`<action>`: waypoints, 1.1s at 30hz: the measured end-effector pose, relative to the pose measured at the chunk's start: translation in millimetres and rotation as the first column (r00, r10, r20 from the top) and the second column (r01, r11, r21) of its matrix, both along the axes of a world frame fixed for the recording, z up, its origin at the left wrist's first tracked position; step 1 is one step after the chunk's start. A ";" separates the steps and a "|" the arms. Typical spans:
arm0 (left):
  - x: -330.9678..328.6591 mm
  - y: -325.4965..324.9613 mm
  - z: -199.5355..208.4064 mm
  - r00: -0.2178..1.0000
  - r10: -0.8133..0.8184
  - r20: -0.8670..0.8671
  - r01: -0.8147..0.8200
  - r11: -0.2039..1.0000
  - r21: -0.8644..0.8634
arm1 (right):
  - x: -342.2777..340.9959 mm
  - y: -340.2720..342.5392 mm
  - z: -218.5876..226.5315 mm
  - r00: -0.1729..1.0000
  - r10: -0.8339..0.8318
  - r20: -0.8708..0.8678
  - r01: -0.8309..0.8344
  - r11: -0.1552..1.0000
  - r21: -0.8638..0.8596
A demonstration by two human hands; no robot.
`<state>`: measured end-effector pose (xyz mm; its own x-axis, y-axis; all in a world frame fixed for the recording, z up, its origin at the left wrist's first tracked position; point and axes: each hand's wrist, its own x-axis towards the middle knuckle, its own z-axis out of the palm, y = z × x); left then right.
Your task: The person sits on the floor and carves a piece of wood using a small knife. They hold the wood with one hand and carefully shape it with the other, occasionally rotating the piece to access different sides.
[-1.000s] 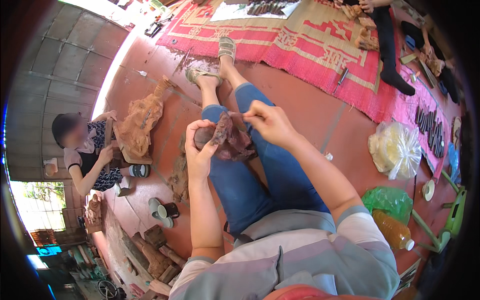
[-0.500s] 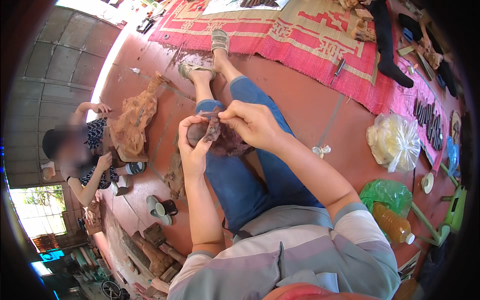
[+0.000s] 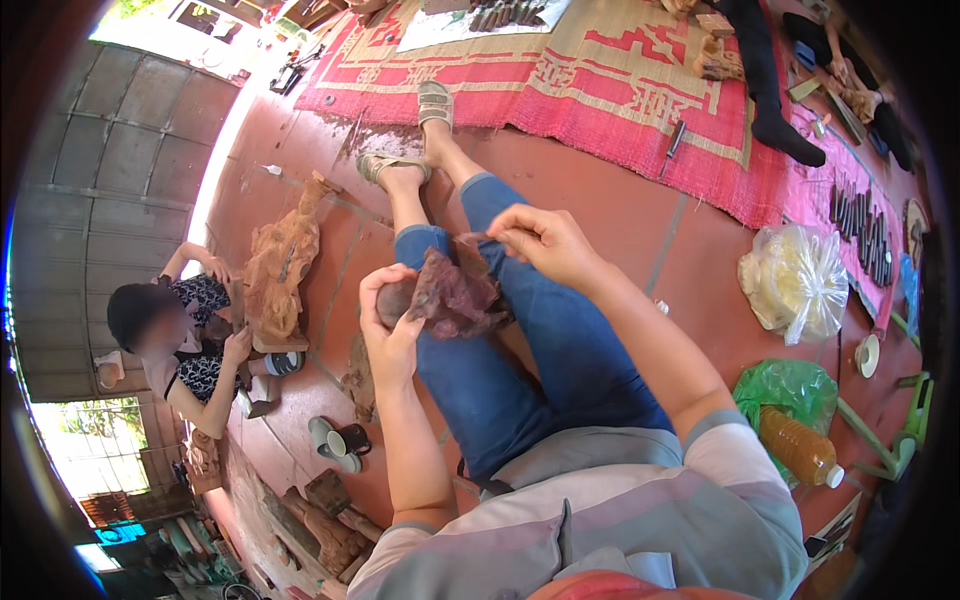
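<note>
My left hand (image 3: 390, 325) is closed round the left side of a dark reddish-brown carved wood piece (image 3: 458, 300), rough and irregular, held above my thighs. A rounded knob of it shows between thumb and fingers. Up and to the right of the carving, my right hand (image 3: 545, 242) has its thumb and fingers pinched together. From that pinch hangs a thin brown sheet (image 3: 472, 250) that looks like a scrap of sandpaper. Its lower edge overlaps the far side of the carving, and I cannot tell whether they touch.
A person (image 3: 180, 340) sits at the left beside a large pale wood carving (image 3: 285, 265). Grey slippers (image 3: 335, 445) and a dark mug (image 3: 352, 440) are on the tiles. A patterned red mat (image 3: 600, 90) lies ahead; a clear bag (image 3: 795, 280) and amber bottle (image 3: 800, 448) stand right.
My right hand has moved right and slightly down, away from the carving's top. The carving has turned in my left hand, showing a broader face. The other person's hands have shifted.
</note>
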<state>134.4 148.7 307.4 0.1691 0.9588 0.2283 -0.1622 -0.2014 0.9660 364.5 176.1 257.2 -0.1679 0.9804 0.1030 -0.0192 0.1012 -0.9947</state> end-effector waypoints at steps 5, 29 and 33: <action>-1.1 -2.0 -1.4 1.000 -0.018 0.011 0.018 1.000 -0.019 | -33.9 -1.0 25.4 0.981 -0.128 0.144 0.038 0.862 0.506; -4.4 -4.0 -2.6 1.000 -0.015 -0.011 0.015 1.000 0.011 | -10.9 4.8 12.4 0.975 -0.191 0.112 0.101 0.834 0.543; -0.9 -4.1 -4.4 1.000 -0.002 0.007 0.002 1.000 -0.013 | -32.3 1.3 27.6 0.982 -0.170 0.078 0.088 0.786 0.612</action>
<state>133.5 144.6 303.0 0.1690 0.9614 0.2170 -0.1694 -0.1886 0.9673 332.3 177.4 284.8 -0.0960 0.7383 0.6676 0.1541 0.6736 -0.7228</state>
